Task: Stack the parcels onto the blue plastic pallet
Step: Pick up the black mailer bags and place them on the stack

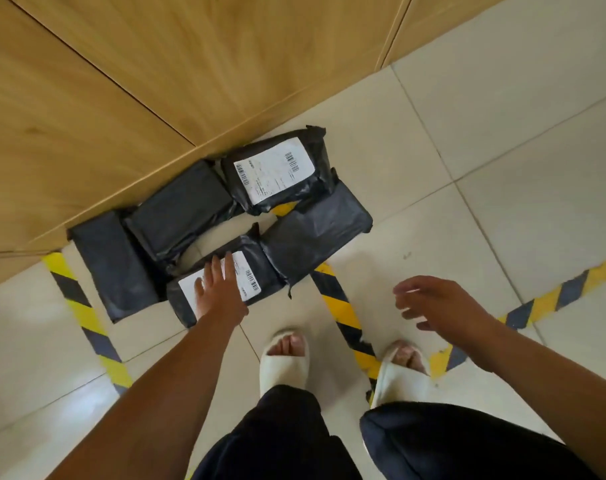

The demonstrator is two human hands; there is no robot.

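Several black plastic-wrapped parcels lie on the tiled floor against a wooden wall. The nearest parcel point(260, 268) has a white label, and my left hand point(218, 289) lies flat over it with fingers spread, not closed around it. Behind it sits another labelled parcel point(277, 171). Unlabelled parcels lie at the left point(113, 265), the middle point(180, 209) and the right point(312, 237). My right hand point(433, 303) hovers in the air to the right, fingers loosely curled and holding nothing. No blue pallet is in view.
Yellow-and-black hazard tape point(343, 313) marks lines on the floor around the parcels. The wooden wall point(121, 81) rises right behind them. My feet in white slippers point(287, 358) stand on the tiles just in front of the parcels.
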